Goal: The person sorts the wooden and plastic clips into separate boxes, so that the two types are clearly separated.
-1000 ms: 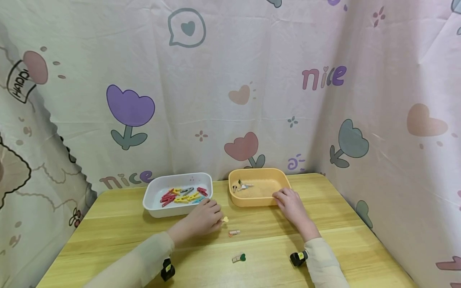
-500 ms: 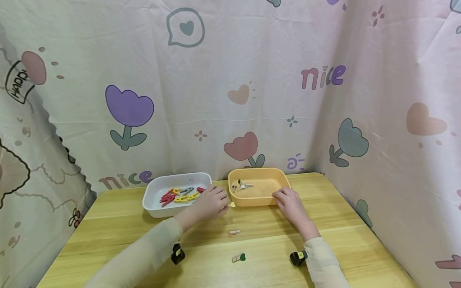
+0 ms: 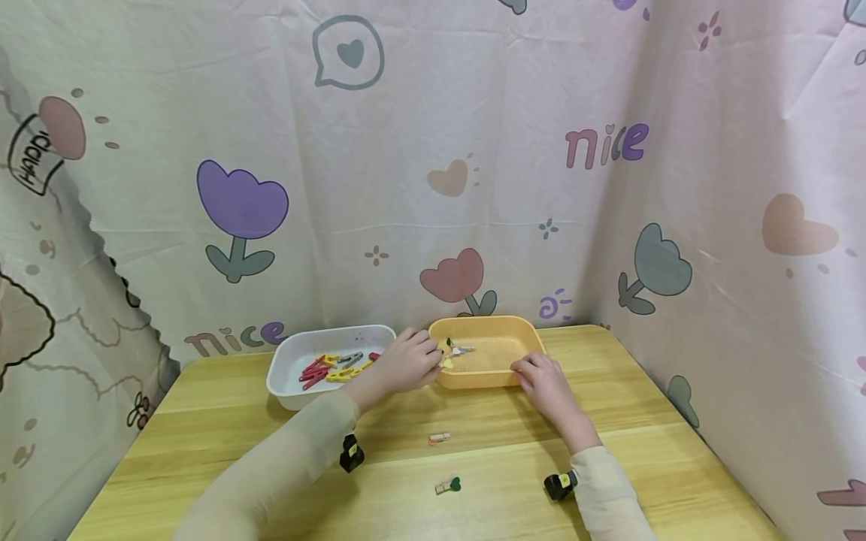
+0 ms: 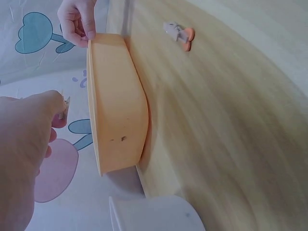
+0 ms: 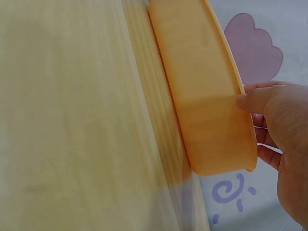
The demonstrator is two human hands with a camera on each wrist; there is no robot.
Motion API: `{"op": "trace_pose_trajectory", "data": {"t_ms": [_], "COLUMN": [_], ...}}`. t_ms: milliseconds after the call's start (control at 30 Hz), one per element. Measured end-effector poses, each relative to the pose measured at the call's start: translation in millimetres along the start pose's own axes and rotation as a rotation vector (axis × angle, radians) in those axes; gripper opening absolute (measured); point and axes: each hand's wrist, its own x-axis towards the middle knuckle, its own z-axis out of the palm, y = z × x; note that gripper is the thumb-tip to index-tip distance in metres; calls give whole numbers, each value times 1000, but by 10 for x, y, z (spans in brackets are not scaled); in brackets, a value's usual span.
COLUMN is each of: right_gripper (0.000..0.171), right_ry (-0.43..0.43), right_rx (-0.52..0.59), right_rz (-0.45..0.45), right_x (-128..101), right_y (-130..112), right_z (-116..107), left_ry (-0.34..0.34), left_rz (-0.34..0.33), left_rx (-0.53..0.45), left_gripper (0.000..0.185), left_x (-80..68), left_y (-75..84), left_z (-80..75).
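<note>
My left hand (image 3: 409, 361) is over the near left corner of the orange-yellow tray (image 3: 494, 379). It pinches a small wooden clothespin (image 4: 64, 108) whose yellow heart (image 3: 447, 363) points into the tray; the fingers hide much of the clothespin. My right hand (image 3: 546, 379) grips the tray's rim near its front right corner, thumb (image 5: 252, 100) on the outer wall. Several small decorated clothespins (image 3: 460, 350) lie in the tray's left part. On the table, a wooden clothespin with an orange decoration (image 3: 438, 437) lies before the tray, and one with a green heart (image 3: 448, 485) lies nearer.
A white tray (image 3: 287, 394) with red, yellow and grey plastic clothespins (image 3: 331, 370) stands to the left, partly covered by my left hand. The wooden table (image 3: 392, 503) reaches back to a printed curtain (image 3: 365, 180).
My left hand has moved up and to the right with the yellow-heart clothespin, from the table in front to the tray's left end. The right hand has stayed on the rim.
</note>
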Motion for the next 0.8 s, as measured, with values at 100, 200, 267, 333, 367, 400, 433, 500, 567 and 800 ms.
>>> {"op": "trace_pose_trajectory", "data": {"t_ms": [100, 200, 267, 333, 367, 400, 433, 500, 567, 800], "right_gripper": [15, 15, 15, 15, 15, 14, 14, 14, 13, 14], "right_ry": [-11, -14, -12, -10, -9, -7, -4, 0, 4, 11], "right_rx": [2, -3, -1, -3, -1, 1, 4, 6, 5, -4], "right_rz": [8, 14, 12, 10, 7, 5, 0, -5, -10, -8], "right_x": [2, 5, 7, 8, 8, 7, 7, 5, 4, -2], "right_y": [2, 5, 5, 4, 2, 1, -1, -6, -10, -4], "right_z": [-8, -9, -9, -9, -10, -11, -11, -13, -12, 2], "left_ry": [-5, -34, -44, -50, -48, -46, -44, -36, -22, -5], "left_rz": [-7, -28, -42, -57, -64, -72, -81, -102, -124, -192], "left_rx": [6, -11, -35, -54, -60, -62, -64, -65, -67, -90], "left_gripper": [15, 14, 12, 11, 11, 11, 11, 12, 12, 13], "left_x": [65, 134, 182, 227, 248, 268, 289, 326, 359, 450], "left_y": [-13, -25, -30, -31, -30, -29, -27, -26, -28, -53], "left_z": [38, 84, 114, 144, 159, 175, 190, 221, 255, 380]}}
